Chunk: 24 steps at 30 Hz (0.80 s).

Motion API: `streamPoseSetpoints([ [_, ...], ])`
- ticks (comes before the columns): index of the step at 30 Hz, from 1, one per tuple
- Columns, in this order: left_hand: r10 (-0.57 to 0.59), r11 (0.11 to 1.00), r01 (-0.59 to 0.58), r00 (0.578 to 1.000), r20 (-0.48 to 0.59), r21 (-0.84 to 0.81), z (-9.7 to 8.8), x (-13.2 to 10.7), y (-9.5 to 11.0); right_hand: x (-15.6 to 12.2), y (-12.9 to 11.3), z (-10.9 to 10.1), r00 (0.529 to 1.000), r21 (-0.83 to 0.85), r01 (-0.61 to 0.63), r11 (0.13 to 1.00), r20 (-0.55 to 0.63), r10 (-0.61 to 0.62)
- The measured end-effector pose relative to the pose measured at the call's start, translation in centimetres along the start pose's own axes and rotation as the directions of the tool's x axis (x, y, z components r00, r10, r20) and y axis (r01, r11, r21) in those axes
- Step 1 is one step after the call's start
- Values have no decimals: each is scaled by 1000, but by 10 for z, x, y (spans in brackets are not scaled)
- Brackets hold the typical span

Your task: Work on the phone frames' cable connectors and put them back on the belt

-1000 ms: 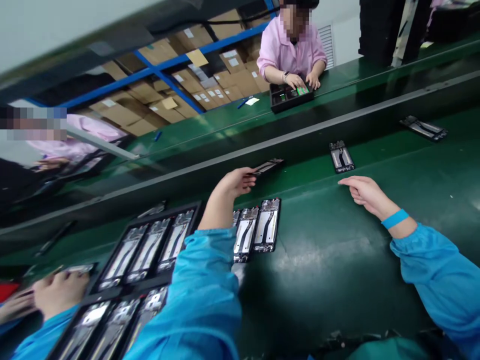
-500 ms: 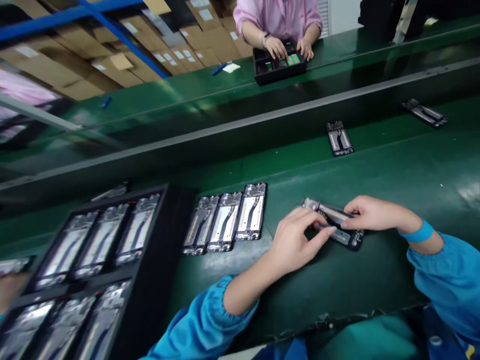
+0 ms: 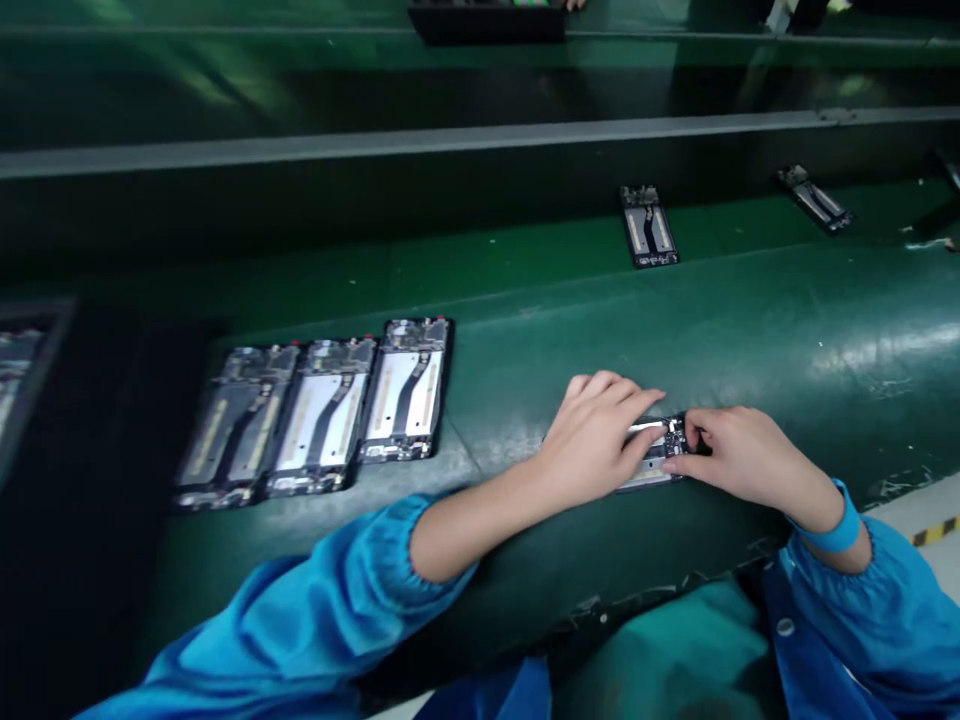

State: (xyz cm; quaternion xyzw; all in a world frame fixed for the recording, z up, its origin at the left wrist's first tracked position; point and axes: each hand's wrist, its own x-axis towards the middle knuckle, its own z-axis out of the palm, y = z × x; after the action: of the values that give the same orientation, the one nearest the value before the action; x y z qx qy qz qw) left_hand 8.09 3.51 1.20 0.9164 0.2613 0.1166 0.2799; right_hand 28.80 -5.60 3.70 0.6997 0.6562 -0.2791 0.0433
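Observation:
An opened phone [image 3: 646, 473] lies flat on the green bench, nearly sideways, its inner side facing up. Across its left part lies my left hand [image 3: 589, 440], thumb and fingers closed on it and hiding much of it. My right hand [image 3: 739, 455] grips the right end, near the small circuit parts, with thumb and bent fingers. To the left are three similar opened phones side by side: the nearest one to my hands [image 3: 409, 390], a middle one [image 3: 322, 415] and a greyer one [image 3: 236, 430].
Two more opened phones, one upright [image 3: 649, 228] and one slanted [image 3: 815, 200], lie farther back. A black tray [image 3: 97, 420] fills the left side, blurred. Beyond the raised divider rail [image 3: 375, 137] stands a black box [image 3: 487, 25] with part of a co-worker's hand beside it.
My view has swung down and levelled. The phone in my hands has turned from slanting to nearly sideways, and my right hand now grips its right end.

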Motion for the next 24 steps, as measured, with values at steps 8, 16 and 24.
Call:
streamPoseSetpoints([
  [8,118,989,-122,992,48,79,4,9,5,-1,-8,-6,998,-21,-39,999,57,40],
  [16,191,972,-181,980,-55,150,11,6,5,5,-3,-15,986,352,-120,928,149,71],
  [24,182,982,-180,982,-53,52,15,3,4,12,-1,-14,876,620,-425,659,464,128],
])
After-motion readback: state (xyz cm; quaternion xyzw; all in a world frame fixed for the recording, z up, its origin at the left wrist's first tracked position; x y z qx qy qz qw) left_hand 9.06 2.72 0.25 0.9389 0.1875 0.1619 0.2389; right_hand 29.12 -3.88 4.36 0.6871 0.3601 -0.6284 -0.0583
